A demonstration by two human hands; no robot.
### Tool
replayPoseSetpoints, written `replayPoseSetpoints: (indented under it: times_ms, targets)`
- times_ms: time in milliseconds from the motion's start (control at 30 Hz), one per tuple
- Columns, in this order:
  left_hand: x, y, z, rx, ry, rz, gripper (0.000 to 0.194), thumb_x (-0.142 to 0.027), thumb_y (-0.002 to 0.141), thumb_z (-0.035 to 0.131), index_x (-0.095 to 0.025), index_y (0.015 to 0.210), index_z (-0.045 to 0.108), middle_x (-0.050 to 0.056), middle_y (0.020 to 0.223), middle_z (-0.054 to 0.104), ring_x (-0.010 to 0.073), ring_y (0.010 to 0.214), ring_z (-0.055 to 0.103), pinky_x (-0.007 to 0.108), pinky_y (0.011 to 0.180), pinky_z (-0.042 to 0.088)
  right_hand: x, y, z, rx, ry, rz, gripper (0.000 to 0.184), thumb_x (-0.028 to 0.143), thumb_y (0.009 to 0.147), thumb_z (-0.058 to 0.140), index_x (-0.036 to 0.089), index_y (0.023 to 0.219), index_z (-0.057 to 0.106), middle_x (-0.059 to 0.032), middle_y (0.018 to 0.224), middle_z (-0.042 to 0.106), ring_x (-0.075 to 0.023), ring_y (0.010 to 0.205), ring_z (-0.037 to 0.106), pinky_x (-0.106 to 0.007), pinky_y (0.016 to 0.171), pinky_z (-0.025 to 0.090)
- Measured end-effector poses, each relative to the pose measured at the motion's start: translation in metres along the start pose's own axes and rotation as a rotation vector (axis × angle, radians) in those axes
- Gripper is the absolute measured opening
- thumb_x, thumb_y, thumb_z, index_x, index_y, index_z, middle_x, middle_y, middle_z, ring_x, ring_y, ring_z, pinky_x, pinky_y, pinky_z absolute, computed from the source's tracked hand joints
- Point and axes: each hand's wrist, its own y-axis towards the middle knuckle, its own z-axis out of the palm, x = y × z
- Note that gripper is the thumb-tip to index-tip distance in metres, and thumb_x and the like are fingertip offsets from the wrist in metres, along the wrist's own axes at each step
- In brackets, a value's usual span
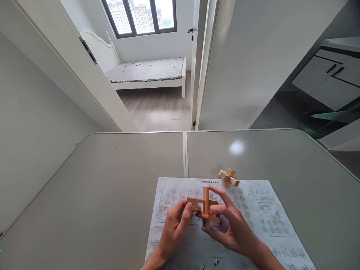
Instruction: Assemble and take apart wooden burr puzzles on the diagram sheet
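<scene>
Both my hands hold a partly built wooden burr puzzle (204,208) above a printed instruction sheet (261,213). My left hand (174,228) pinches a notched wooden bar on the puzzle's left side. My right hand (233,227) wraps its fingers round the right side and the upright bar. A second, finished wooden burr puzzle (229,177) lies on the sheet's far edge, just beyond my right hand.
The sheet lies on a grey folding table (98,187) with a seam down its middle. Beyond it an open doorway shows a bedroom with a bed (146,71) and a window. Dark cabinets (329,75) stand at the right.
</scene>
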Motion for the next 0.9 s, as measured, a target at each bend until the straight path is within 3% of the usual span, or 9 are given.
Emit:
replayPoseSetpoints:
  times_ms: [100,200,333,467,667,900]
  targets:
    - [-0.0024,0.001,0.0,0.018,-0.048,-0.014,0.045,-0.055,0.107,0.046,-0.018,0.091,0.067,0.003,0.084,0.07,0.0188,0.08,0.063,0.027,0.077,0.047,0.0006,0.0013,0.0001,0.004,-0.003,0.005,0.016,0.025,0.093,0.075,0.026,0.103,0.064,-0.0159,0.155,0.05,-0.0368,0.132,0.064,-0.035,0.078,0.066]
    - [-0.0041,0.0018,0.0,0.034,-0.081,-0.028,0.045,-0.054,0.107,0.046,-0.018,0.09,0.068,0.004,0.085,0.072,0.02,0.082,0.066,0.028,0.08,0.049,0.0029,0.0034,-0.0002,-0.007,-0.034,0.003,0.017,0.026,0.09,0.078,0.027,0.099,0.063,-0.0164,0.136,0.064,-0.0394,0.136,0.061,-0.032,0.069,0.064]
    - [-0.0019,0.0013,0.0,0.025,-0.083,-0.025,0.045,-0.053,0.107,0.048,-0.018,0.088,0.068,0.005,0.085,0.073,0.0195,0.081,0.067,0.028,0.08,0.05,0.0013,0.0021,0.0006,-0.03,-0.052,0.042,0.026,0.029,0.085,0.083,0.027,0.097,0.06,-0.0157,0.126,0.07,-0.0375,0.119,0.071,-0.032,0.065,0.064]
    - [-0.0002,0.0006,-0.0007,0.047,-0.116,0.005,0.046,-0.055,0.107,0.047,-0.018,0.087,0.067,0.005,0.085,0.072,0.0195,0.081,0.066,0.028,0.079,0.051,-0.0023,-0.0018,0.0018,-0.024,0.044,0.116,0.036,0.031,0.084,0.085,0.027,0.102,0.054,-0.017,0.136,0.065,-0.0347,0.111,0.075,-0.033,0.067,0.064]
    - [-0.005,0.0,-0.0024,0.099,0.0,0.085,0.025,-0.041,0.103,0.062,-0.02,0.1,0.074,0.007,0.099,0.077,0.0223,0.096,0.071,0.03,0.089,0.053,0.0031,0.0011,0.0014,-0.045,0.256,0.251,0.047,0.032,0.087,0.084,0.029,0.114,0.046,-0.0173,0.159,0.041,-0.017,0.079,0.077,-0.031,0.068,0.063]
    - [-0.0043,0.0,-0.0008,0.109,0.05,0.176,0.015,-0.025,0.096,0.073,-0.026,0.109,0.08,0.004,0.105,0.081,0.0208,0.099,0.074,0.028,0.093,0.053,0.0017,0.0027,0.0017,-0.02,0.364,0.273,0.062,0.037,0.087,0.084,0.035,0.132,0.042,-0.0144,0.156,0.039,-0.0191,0.088,0.075,-0.032,0.073,0.063]
